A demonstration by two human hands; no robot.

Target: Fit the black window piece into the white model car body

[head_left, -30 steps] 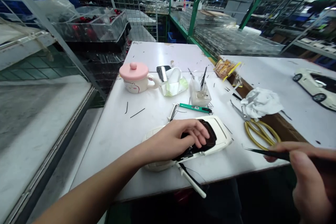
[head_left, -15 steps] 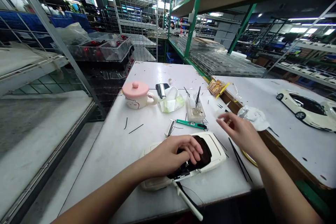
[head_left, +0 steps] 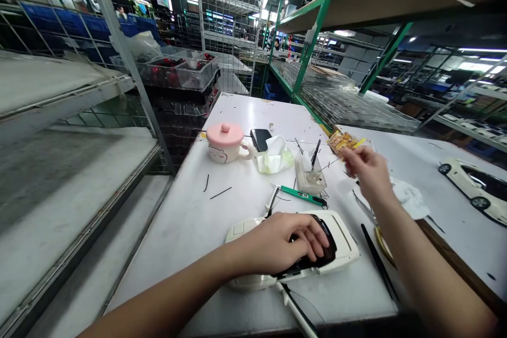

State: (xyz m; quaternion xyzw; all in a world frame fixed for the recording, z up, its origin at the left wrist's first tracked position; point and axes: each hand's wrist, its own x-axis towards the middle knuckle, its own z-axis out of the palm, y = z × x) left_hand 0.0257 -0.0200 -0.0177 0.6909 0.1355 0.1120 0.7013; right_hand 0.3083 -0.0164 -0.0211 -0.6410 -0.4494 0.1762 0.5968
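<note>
A white work table [head_left: 170, 237] stretches ahead of both hands, with green-framed shelving [head_left: 317, 26] rising beyond it. A cream model car body [head_left: 343, 248] lies on the table directly under the left hand [head_left: 281, 245], whose fingers curve over its dark window opening, pressing down on the shell. The right hand [head_left: 366, 171] is raised above the table, ahead of and to the right of the left. It is blurred, so whether its bunched fingers pinch anything cannot be told. Below the right wrist lie black tweezers [head_left: 376, 259] and partly hidden brass-handled scissors [head_left: 382, 240]. Ahead of the left hand are a green utility knife [head_left: 303, 195], a clear plastic box of tools [head_left: 311, 177], and a pink-lidded mug [head_left: 225, 142].
</note>
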